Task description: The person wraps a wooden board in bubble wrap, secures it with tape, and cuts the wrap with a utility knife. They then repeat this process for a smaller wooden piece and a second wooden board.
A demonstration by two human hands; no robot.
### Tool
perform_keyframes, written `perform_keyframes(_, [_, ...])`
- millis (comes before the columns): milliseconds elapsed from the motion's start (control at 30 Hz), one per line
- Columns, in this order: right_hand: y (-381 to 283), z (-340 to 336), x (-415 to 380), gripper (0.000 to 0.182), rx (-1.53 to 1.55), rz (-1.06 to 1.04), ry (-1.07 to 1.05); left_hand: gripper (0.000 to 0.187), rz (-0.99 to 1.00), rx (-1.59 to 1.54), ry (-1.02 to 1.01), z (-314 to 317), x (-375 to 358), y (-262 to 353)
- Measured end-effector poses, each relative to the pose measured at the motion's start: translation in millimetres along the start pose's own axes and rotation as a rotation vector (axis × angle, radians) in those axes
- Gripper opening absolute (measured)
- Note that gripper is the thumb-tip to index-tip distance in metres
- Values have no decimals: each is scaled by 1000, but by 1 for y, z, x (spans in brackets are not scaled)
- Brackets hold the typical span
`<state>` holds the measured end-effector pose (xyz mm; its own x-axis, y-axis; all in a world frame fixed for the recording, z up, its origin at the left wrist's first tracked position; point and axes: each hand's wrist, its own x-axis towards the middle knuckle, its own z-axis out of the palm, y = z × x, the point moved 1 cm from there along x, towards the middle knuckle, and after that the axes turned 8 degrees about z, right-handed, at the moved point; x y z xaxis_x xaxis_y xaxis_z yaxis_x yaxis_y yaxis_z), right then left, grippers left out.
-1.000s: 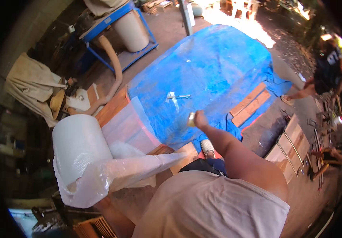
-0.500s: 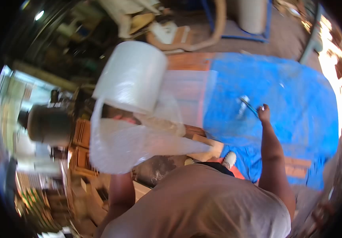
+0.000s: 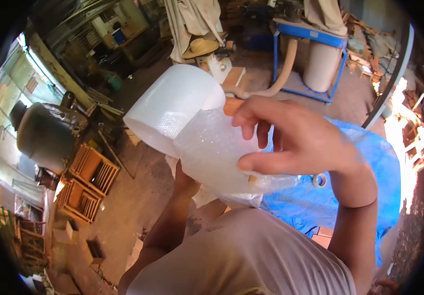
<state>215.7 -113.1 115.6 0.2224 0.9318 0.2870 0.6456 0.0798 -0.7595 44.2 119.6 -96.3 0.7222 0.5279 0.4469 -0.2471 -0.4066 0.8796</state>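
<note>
A large roll of bubble wrap (image 3: 172, 101) is tilted in front of me, its loose sheet (image 3: 212, 152) hanging toward my shirt. At the sheet's lower left edge my left hand (image 3: 186, 183) grips the wrap, its fingers partly hidden by the plastic. My right hand (image 3: 295, 140) is raised over the right part of the sheet, thumb and fingers curved and spread apart with nothing between them. Below and right of it, a roll of tape (image 3: 319, 180) lies on the blue tarp (image 3: 379, 172).
Slatted wooden pieces (image 3: 94, 169) stand on the floor at left, near a dark drum-shaped tank (image 3: 45, 137). Beyond the wrap are a straw hat (image 3: 202, 47) and a blue-framed machine (image 3: 310, 32) with a hose. Bricks (image 3: 322, 237) lie at the tarp's near edge.
My right hand has come from over the tarp to above the wrap; the slim teal tool it held no longer shows. The view has shifted, and the left hand now shows beside the sheet.
</note>
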Motion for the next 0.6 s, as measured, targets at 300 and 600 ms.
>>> perform_keyframes(300, [-35,19,73,67,-436,144,-284,113,165,-358,-86,-3,14,14])
perform_keyframes(600, [-98,28,71,61,-854,283,-123,109,235,-521,-70,6,5,20])
